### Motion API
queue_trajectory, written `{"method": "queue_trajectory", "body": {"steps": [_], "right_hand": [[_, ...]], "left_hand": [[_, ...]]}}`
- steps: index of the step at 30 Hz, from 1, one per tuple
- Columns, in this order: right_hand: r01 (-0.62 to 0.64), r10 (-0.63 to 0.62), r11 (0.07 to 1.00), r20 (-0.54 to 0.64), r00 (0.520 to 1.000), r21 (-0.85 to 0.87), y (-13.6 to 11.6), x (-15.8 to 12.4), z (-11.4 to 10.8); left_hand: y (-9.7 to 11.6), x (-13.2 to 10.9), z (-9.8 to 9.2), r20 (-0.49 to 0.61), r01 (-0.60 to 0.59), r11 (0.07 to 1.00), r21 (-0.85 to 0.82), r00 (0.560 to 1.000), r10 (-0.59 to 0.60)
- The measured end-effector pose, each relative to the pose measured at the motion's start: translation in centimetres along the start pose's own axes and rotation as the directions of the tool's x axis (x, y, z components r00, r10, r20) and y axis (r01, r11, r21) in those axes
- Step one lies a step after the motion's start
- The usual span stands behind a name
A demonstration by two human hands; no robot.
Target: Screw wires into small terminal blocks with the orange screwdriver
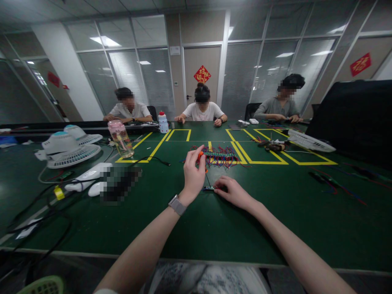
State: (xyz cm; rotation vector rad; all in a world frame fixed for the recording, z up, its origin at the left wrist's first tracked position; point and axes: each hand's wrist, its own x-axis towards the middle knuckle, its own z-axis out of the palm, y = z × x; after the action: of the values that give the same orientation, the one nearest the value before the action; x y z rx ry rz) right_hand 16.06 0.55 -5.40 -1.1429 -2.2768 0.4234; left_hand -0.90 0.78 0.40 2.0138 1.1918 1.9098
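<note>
My left hand (193,173) is closed on the orange handle of a screwdriver (206,171), its thin dark shaft pointing down. The shaft's tip meets a small circuit board (208,188) on the green table, though the exact contact point is too small to make out. At the board's right end, my right hand (232,191) pinches it with curled fingers, near a bit of red. Just beyond my left hand lies a row of small circuit boards (219,155) with many red and blue wires fanning out on both sides.
Yellow tape (263,162) marks the green table (190,228). On the left are white fans (72,153), a pink-lidded bottle (122,139), a power strip (88,176) and black cables. Tools (274,145) and loose wired boards (324,179) lie right. Several people sit opposite.
</note>
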Motion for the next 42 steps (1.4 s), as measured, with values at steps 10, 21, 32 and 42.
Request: {"method": "queue_trajectory", "body": {"steps": [10,21,32,42], "right_hand": [[-0.003,0.003,1.0,-0.001,1.0,0.004,-0.03,0.01,-0.09],[0.002,-0.002,1.0,-0.003,1.0,0.0,0.18,0.0,0.01],[0.0,0.001,1.0,-0.008,1.0,0.019,0.18,0.01,0.07],[0.003,-0.002,1.0,-0.003,1.0,0.014,0.18,0.01,0.09]], "left_hand": [[0.05,-0.05,-0.03,-0.002,0.041,0.996,-0.081,0.999,-0.041],[0.24,-0.08,-0.22,-0.076,0.054,0.999,-0.004,0.996,-0.055],[0.36,-0.16,0.07,0.022,0.048,0.994,-0.097,0.999,-0.046],[-0.24,-0.43,0.49,0.07,0.089,0.982,-0.169,0.995,-0.078]]}}
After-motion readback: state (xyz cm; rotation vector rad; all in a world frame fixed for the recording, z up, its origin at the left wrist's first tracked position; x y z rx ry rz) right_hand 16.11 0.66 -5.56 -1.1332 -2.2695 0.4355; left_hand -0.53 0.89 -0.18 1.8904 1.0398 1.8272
